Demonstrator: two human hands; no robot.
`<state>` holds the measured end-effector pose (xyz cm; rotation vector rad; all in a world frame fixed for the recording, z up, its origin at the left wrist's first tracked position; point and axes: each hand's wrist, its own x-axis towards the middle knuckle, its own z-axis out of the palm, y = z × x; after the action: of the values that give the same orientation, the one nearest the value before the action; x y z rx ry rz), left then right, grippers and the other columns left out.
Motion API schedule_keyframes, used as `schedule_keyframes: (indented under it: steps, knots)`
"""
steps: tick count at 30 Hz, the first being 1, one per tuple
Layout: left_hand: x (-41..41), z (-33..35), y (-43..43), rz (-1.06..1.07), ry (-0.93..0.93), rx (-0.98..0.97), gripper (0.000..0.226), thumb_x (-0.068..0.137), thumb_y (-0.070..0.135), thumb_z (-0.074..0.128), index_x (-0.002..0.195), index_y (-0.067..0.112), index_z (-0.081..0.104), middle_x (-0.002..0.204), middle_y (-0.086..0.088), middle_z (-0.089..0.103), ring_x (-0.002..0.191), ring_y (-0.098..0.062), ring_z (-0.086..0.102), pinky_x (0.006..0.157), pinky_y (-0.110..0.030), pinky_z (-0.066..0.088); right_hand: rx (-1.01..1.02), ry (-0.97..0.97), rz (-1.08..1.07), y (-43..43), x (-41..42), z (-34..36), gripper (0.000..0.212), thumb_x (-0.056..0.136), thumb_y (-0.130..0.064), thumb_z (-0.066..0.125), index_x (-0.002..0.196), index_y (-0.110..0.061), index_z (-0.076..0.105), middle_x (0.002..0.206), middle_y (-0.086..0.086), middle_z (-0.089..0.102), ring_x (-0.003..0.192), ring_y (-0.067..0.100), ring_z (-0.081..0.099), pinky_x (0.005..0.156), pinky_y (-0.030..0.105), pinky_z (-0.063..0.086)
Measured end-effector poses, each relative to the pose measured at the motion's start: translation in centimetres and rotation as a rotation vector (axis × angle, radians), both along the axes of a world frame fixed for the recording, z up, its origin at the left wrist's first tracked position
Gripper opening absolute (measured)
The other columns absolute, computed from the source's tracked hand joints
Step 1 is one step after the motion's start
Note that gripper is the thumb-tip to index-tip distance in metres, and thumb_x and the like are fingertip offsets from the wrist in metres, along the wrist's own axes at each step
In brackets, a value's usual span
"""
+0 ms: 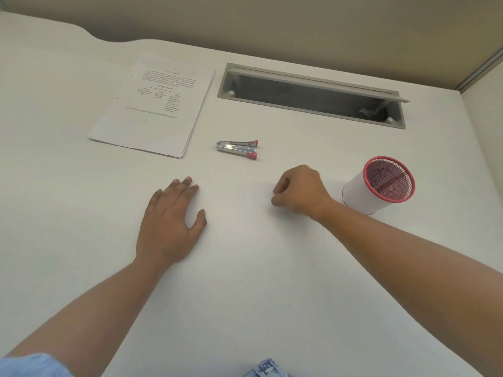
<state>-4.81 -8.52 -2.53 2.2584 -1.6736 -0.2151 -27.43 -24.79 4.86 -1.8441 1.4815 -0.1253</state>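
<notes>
Right hand (299, 191) rests on the tabletop (245, 281), fingers curled into a loose fist with nothing visible inside; left hand (170, 221) lies flat, fingers spread. Ahead of both lies the silver-and-pink stapler (237, 149) — nearer the right hand, just beyond its knuckles — long axis left to right, pink ends rightward.

A wide white worktop (245, 281), evenly lit, is seen from above. A long grey cable recess (310, 97) with a hinged lid is set into its far side. Behind it, a beige partition wall (272, 25) is edged at the right by a metal strip (481, 68).
</notes>
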Motion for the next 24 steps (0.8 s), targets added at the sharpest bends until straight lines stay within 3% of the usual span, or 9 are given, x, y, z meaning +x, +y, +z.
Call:
schedule_keyframes:
  steps: [2,4,9,12,15,19,24]
  knots:
    - [0.0,0.0,0.0,-0.001,0.003,0.005,0.061,0.093,0.05,0.037,0.146,0.021,0.047,0.16,0.006,0.038,0.151,-0.015,0.029,0.125,-0.04,0.017,0.177,-0.281,-0.26,0.0,-1.3,1.2,0.011,0.063,0.001,0.07,0.062,-0.01,0.068,0.062,0.001,0.065,0.059,0.016,0.06,0.059,0.024,0.049]
    - [0.0,0.0,0.0,-0.004,0.003,0.01,0.061,0.093,0.05,0.037,0.146,0.022,0.046,0.16,0.006,0.038,0.151,-0.015,0.029,0.125,-0.041,0.017,0.262,-0.491,-0.37,0.2,-2.7,3.0,0.017,0.068,0.011,0.066,0.062,-0.006,0.065,0.06,0.004,0.061,0.058,0.017,0.058,0.062,0.023,0.053]
    - [0.0,0.1,0.0,-0.002,0.015,0.024,0.062,0.092,0.051,0.036,0.147,0.023,0.045,0.161,0.007,0.036,0.152,-0.014,0.027,0.125,-0.041,0.016,0.214,-0.638,-0.434,-0.2,-7.3,8.6,0.021,0.078,0.011,0.063,0.067,-0.007,0.064,0.055,-0.001,0.062,0.051,0.007,0.06,0.056,0.015,0.052]
    - [0.0,0.1,0.0,-0.007,0.014,0.025,0.062,0.092,0.051,0.036,0.146,0.023,0.045,0.161,0.007,0.036,0.152,-0.015,0.027,0.125,-0.041,0.016,0.058,-0.502,-0.418,-1.4,-10.9,11.1,0.025,0.075,0.012,0.065,0.062,-0.01,0.067,0.055,0.001,0.064,0.056,0.015,0.059,0.061,0.022,0.053]
    - [0.0,0.2,0.1,-0.006,0.012,0.018,0.063,0.091,0.051,0.036,0.146,0.021,0.046,0.16,0.005,0.038,0.151,-0.017,0.03,0.124,-0.042,0.018,-0.088,-0.234,-0.374,-2.6,-13.7,11.9,0.019,0.07,0.01,0.069,0.065,-0.009,0.07,0.067,0.015,0.068,0.062,0.022,0.06,0.068,0.034,0.053]
    - [-0.1,0.2,0.0,-0.001,0.011,0.018,0.064,0.09,0.052,0.035,0.145,0.022,0.047,0.16,0.005,0.039,0.15,-0.017,0.031,0.124,-0.041,0.018,-0.178,0.046,-0.256,-3.5,-15.2,11.5,0.01,0.073,-0.002,0.074,0.07,-0.011,0.073,0.064,0.008,0.067,0.045,0.01,0.051,0.042,0.019,0.04]
    - [-0.1,0.3,0.0,-0.003,0.005,0.026,0.066,0.089,0.054,0.034,0.145,0.021,0.048,0.159,0.005,0.04,0.15,-0.017,0.032,0.123,-0.04,0.018,-0.2,0.214,-0.09,-4.3,-15.4,10.3,0.017,0.078,-0.003,0.069,0.08,-0.018,0.077,0.072,-0.001,0.07,0.058,0.009,0.057,0.043,0.018,0.04]
